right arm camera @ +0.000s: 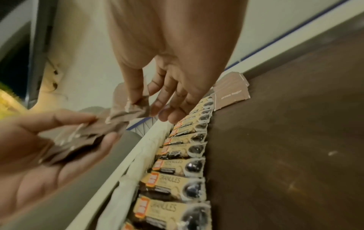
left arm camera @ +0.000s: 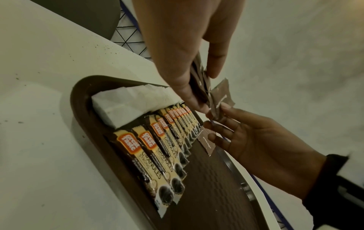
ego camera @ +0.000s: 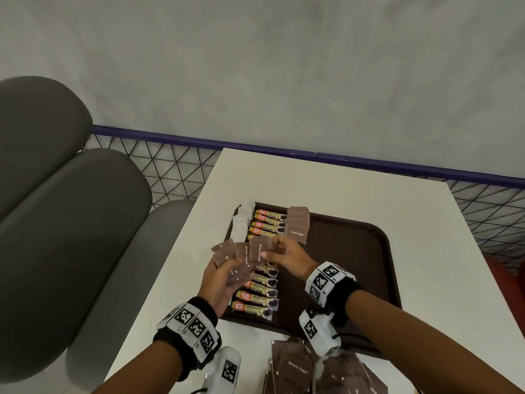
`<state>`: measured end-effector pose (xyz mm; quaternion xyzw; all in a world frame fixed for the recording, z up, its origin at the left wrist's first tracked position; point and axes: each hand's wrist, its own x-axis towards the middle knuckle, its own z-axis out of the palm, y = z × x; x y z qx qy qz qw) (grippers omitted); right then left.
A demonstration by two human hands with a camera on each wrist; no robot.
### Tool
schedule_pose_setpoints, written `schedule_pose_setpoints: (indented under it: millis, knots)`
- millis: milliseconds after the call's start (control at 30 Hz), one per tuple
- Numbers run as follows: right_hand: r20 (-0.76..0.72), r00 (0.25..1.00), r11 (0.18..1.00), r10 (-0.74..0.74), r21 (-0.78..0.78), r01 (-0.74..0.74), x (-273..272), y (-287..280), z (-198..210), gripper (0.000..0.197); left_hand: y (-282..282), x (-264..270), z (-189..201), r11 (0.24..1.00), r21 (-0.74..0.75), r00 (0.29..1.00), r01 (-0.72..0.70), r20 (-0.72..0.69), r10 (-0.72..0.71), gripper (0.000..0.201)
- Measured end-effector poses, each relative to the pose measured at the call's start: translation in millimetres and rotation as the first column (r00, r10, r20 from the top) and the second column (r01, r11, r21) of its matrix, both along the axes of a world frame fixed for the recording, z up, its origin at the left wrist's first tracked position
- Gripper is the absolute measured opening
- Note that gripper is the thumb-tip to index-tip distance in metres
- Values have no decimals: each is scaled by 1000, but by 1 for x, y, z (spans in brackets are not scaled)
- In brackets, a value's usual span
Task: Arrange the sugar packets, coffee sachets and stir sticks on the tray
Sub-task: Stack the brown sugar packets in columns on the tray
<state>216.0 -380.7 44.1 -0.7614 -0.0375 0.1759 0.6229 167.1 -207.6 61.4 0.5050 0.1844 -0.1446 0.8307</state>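
While the left hand (ego camera: 218,275) holds a fanned bunch of brown sugar packets (ego camera: 237,255) over the tray (ego camera: 355,251), the right hand (ego camera: 287,253) pinches one from it. Coffee sachets (ego camera: 260,291) line the tray's left side, more brown packets (ego camera: 297,224) beside them.

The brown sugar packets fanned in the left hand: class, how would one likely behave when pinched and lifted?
The brown sugar packets look thin and creased, so probably floppy. The left hand fans several, suggesting they are light. The right hand pinches one packet's edge; it likely slides free easily.
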Motion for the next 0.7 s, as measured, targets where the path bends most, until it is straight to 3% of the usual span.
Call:
schedule_pose_setpoints:
  millis: [100,167,267,400,700]
  knots:
    - [-67,977,972,-202,110,209,4,-7,4,18,5,0,-1,999,-47,999,-24,-39,22,31]
    - [-94,924,914,-371,137,381,8,-17,6,16,9,-1,-2,998,-50,998,-39,-58,36,33]
    - [-46,836,837,-546,-7,547,20,-39,-2,17,15,-1,-2,998,-45,997,-42,-62,40,34]
    - [-20,867,841,-498,-256,477,33,-62,-14,17,18,0,-2,999,-38,998,-35,-57,33,34]
    - [20,891,819,-454,-383,426,43,-59,-30,31,19,4,-3,1000,-30,998,9,-66,-11,37]
